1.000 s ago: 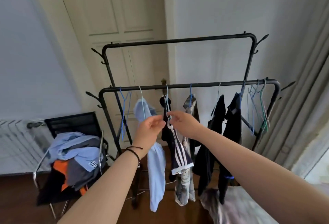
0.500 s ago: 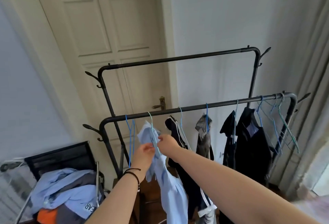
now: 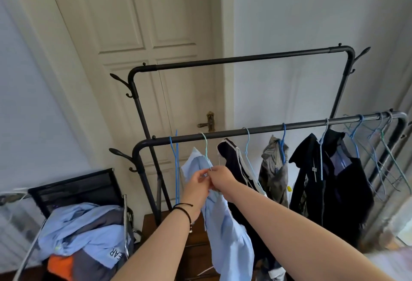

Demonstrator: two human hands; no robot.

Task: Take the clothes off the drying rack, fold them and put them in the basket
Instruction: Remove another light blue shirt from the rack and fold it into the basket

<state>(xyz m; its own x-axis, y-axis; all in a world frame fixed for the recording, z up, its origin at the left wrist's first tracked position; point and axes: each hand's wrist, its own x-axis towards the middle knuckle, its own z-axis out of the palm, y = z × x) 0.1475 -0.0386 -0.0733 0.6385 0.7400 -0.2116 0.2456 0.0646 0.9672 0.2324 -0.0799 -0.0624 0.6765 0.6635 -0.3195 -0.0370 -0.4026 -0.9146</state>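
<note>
A black metal drying rack (image 3: 263, 130) stands before me with clothes on wire hangers along its lower bar. A light blue shirt (image 3: 225, 231) hangs at the left on a pale green hanger (image 3: 205, 147). My left hand (image 3: 197, 188) and my right hand (image 3: 219, 177) meet at the shirt's chest and pinch its fabric just below the collar. To the right hang a black garment with white stripes (image 3: 236, 164), a grey patterned piece (image 3: 273, 169) and dark jackets (image 3: 334, 176). No basket is in view.
A black chair (image 3: 73, 188) at the lower left carries a pile of blue, grey and orange clothes (image 3: 82, 234). Empty blue hangers (image 3: 176, 162) hang at the rack's left end and several more (image 3: 383, 153) at its right. A cream door (image 3: 142, 35) stands behind.
My hands left the striped black garment and moved left to the light blue shirt. The view tilted upward, so the rack sits lower in the frame.
</note>
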